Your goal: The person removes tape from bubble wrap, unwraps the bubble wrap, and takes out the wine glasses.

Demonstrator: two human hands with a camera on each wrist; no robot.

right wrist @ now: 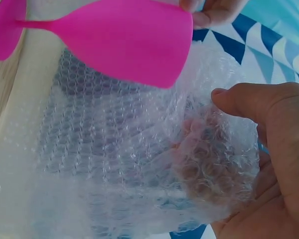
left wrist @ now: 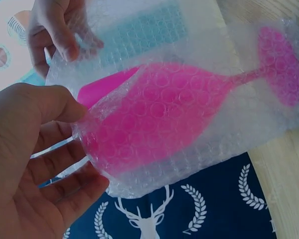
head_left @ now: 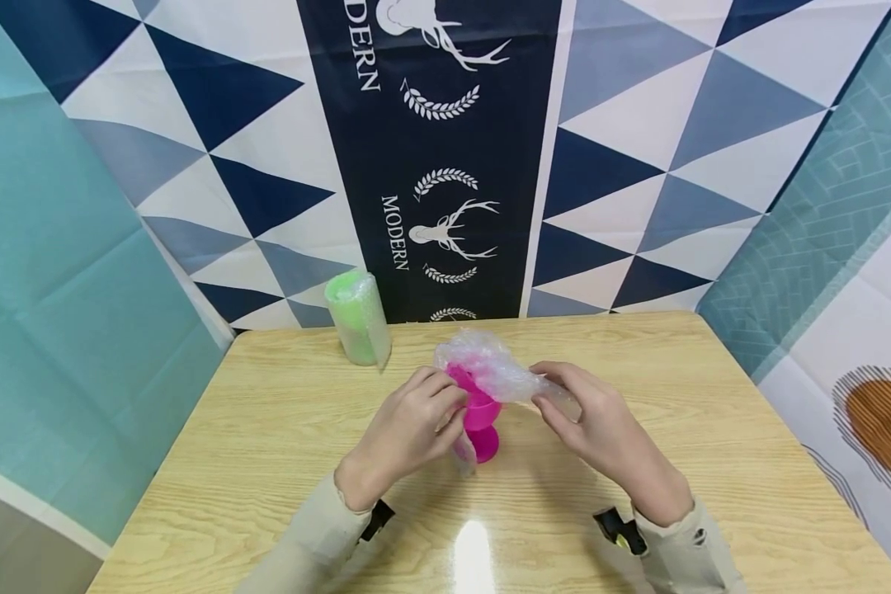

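A bright pink wine goblet [head_left: 483, 445] stands over the middle of the table, its round foot lowest. Clear bubble wrap [head_left: 488, 367] lies along one side of its bowl. My left hand [head_left: 419, 417] pinches the goblet's rim together with the wrap, thumb on top in the left wrist view. To the right, my right hand [head_left: 597, 421] grips the wrap's free end between thumb and fingers, drawn out from the bowl. In the right wrist view the goblet's bowl [right wrist: 129, 40] shows bare, with the sheet spread beside it.
A green item rolled in bubble wrap [head_left: 358, 318] stands upright at the table's back edge, left of centre. Behind the wooden table [head_left: 252, 462] hangs a patterned cloth [head_left: 445, 148]. More cloth covers both sides.
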